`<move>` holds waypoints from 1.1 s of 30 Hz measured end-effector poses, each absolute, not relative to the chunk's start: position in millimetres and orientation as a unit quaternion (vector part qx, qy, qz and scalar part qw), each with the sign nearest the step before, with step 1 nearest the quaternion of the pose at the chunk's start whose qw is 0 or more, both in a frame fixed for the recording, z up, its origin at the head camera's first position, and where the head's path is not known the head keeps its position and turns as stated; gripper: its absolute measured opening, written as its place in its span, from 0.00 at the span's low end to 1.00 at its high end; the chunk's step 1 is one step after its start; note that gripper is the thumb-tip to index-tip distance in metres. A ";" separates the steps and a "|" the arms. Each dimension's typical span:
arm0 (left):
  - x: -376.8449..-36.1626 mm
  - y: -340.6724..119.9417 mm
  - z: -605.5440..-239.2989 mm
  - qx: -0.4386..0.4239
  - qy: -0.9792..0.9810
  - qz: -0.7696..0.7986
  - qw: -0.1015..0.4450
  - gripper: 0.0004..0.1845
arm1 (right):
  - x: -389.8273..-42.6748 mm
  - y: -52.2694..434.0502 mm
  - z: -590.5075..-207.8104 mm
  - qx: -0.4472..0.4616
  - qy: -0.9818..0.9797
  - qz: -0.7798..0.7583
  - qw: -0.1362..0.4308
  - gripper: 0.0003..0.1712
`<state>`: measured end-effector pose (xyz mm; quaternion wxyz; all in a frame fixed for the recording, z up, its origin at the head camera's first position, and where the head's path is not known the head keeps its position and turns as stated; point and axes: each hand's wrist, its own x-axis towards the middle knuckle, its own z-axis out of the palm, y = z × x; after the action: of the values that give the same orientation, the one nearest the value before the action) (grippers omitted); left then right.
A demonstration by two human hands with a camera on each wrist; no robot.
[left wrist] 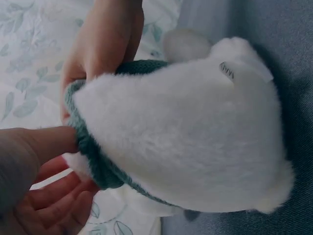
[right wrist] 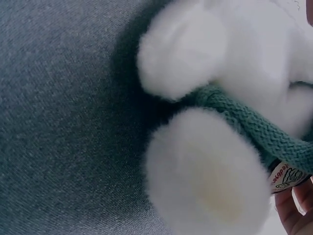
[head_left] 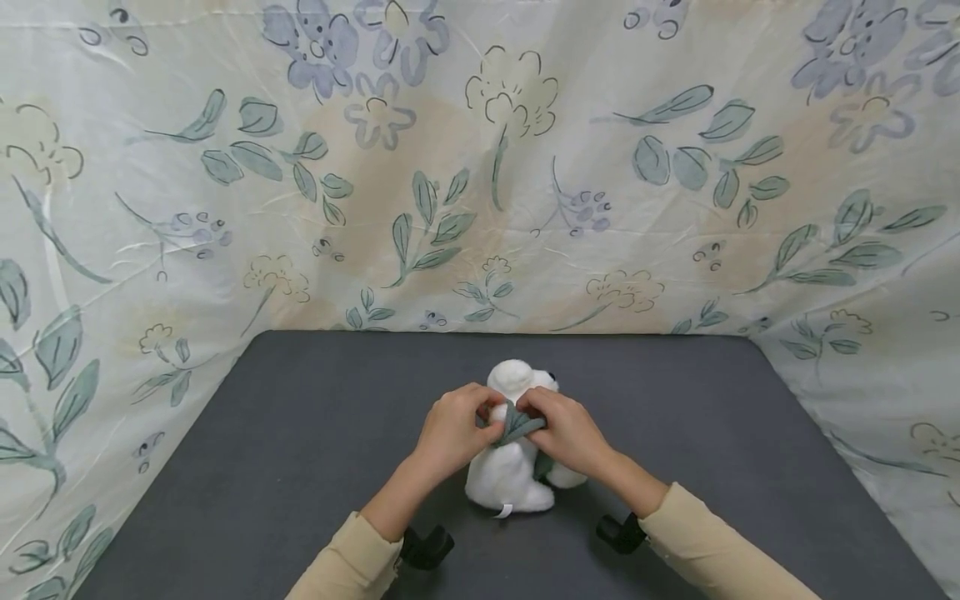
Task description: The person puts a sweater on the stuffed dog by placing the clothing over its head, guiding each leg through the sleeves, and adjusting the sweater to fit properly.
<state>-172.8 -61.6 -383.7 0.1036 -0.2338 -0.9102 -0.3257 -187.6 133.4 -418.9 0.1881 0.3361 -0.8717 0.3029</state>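
A white plush bear (head_left: 510, 475) sits upright on the dark grey table (head_left: 300, 433), its back toward me. A green knitted scarf (head_left: 517, 425) wraps its neck. My left hand (head_left: 453, 433) pinches the scarf at the left of the neck, and my right hand (head_left: 566, 433) pinches it at the right. The left wrist view shows the bear's furry back (left wrist: 186, 137), the scarf (left wrist: 93, 156) and my left thumb (left wrist: 44, 147) on it. In the right wrist view the scarf (right wrist: 244, 122) runs between two white paws (right wrist: 210, 181), with a small label (right wrist: 286, 178) at its end.
A floral cloth (head_left: 480, 167) hangs as a backdrop behind and along both sides of the table. Black wrist mounts (head_left: 427, 546) sit under my beige sleeves (head_left: 720, 542). Bare table surface spreads to the left and right of the bear.
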 end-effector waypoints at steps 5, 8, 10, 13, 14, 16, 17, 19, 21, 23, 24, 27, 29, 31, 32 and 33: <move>-174.1 -61.4 -388.8 -0.217 -0.909 -0.344 0.094 0.12 | -187.1 134.1 -419.9 0.349 -0.861 0.320 0.188 0.15; -173.3 -60.3 -393.2 -0.201 -0.904 -0.358 0.122 0.10 | -186.2 134.8 -418.3 0.348 -0.863 0.320 0.180 0.15; -173.2 -59.8 -395.0 -0.196 -0.901 -0.362 0.135 0.09 | -184.8 135.7 -416.0 0.346 -0.867 0.316 0.169 0.16; -173.6 -60.1 -394.8 -0.198 -0.900 -0.362 0.145 0.08 | -182.0 138.2 -411.6 0.352 -0.874 0.304 0.145 0.16; -173.8 -60.5 -394.4 -0.201 -0.899 -0.360 0.146 0.08 | -180.9 139.3 -410.0 0.355 -0.876 0.299 0.134 0.17; -174.1 -61.4 -393.5 -0.204 -0.899 -0.359 0.143 0.08 | -178.5 141.5 -406.1 0.359 -0.880 0.290 0.110 0.19; -174.3 -61.8 -393.1 -0.205 -0.900 -0.358 0.141 0.07 | -177.7 142.5 -404.6 0.361 -0.882 0.287 0.098 0.19; -174.5 -62.3 -392.0 -0.205 -0.901 -0.357 0.135 0.07 | -175.7 144.0 -400.5 0.358 -0.885 0.288 0.072 0.20; -174.8 -62.3 -391.2 -0.204 -0.903 -0.356 0.126 0.07 | -174.2 144.5 -396.4 0.346 -0.889 0.296 0.048 0.19; -175.0 -61.6 -390.3 -0.201 -0.906 -0.354 0.118 0.07 | -173.7 143.9 -393.4 0.328 -0.892 0.310 0.033 0.17; -175.1 -61.2 -389.8 -0.201 -0.907 -0.353 0.115 0.07 | -173.6 143.2 -392.1 0.318 -0.893 0.316 0.029 0.16; -175.5 -59.7 -389.3 -0.204 -0.908 -0.349 0.112 0.07 | -175.7 140.3 -391.3 0.304 -0.895 0.324 0.036 0.11; -175.7 -58.9 -389.6 -0.206 -0.907 -0.349 0.114 0.06 | -177.4 138.6 -392.2 0.305 -0.897 0.318 0.048 0.07; -175.9 -58.3 -390.0 -0.209 -0.906 -0.348 0.117 0.06 | -178.6 137.3 -393.2 0.310 -0.898 0.307 0.059 0.05; -176.0 -58.1 -390.3 -0.210 -0.906 -0.348 0.117 0.06 | -179.0 136.8 -393.9 0.311 -0.899 0.302 0.063 0.05; -176.1 -58.0 -390.5 -0.211 -0.906 -0.348 0.119 0.06 | -179.1 136.3 -394.3 0.311 -0.900 0.298 0.067 0.06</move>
<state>-176.1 -58.0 -390.5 0.1188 -0.2111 -0.9056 -0.3480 -179.1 136.3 -394.3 0.0668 0.3109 -0.9001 0.2979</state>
